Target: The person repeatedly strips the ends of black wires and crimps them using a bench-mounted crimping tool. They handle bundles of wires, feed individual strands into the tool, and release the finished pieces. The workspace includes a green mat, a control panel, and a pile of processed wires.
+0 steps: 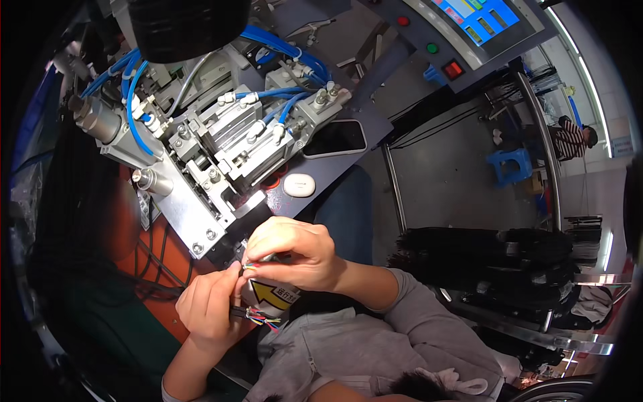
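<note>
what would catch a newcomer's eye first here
Bright blue hoses looping over the metal machine at upper left stand out first. Low in the middle, the left hand and right hand pinch a cable with coloured wires. A black phone and small white case lie right of the machine.

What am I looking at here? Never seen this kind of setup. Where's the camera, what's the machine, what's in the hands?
The camera sits on the person's head and looks down through a fisheye lens, so straight edges bend. The two bare hands are the wearer's own. The left hand and the right hand pinch the ends of thin multicoloured wires just in front of a metal machine fed by blue air hoses. On the machine's dark ledge lie a black phone and a small white oval case. Top right is a control panel with a screen and round buttons. Another person sits farther off.
</note>
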